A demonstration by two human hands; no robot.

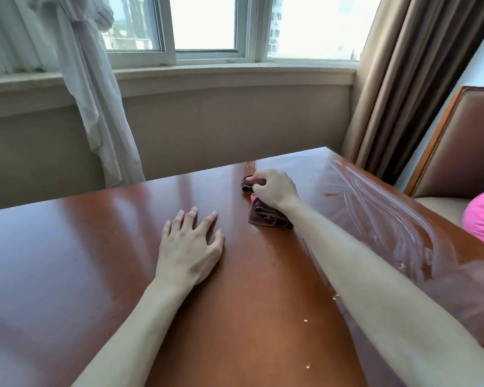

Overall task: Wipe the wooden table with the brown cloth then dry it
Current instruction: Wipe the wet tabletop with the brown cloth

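brown cloth (266, 212): bunched, far-centre on table | wooden table (81, 247): glossy, wet-streaked right

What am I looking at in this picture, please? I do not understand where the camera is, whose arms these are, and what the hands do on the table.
There is one picture, taken by a camera worn on a person's head, looking forward and down. So both arms belong to that person.

The left hand lies flat with spread fingers on the wooden table and holds nothing. The right hand grips a folded brown cloth and presses it on the table near the far edge.

To the right of the cloth, the table shows pale wet streaks. A few small crumbs lie nearer the camera. Behind the table are a window and curtains; a chair stands at the right.
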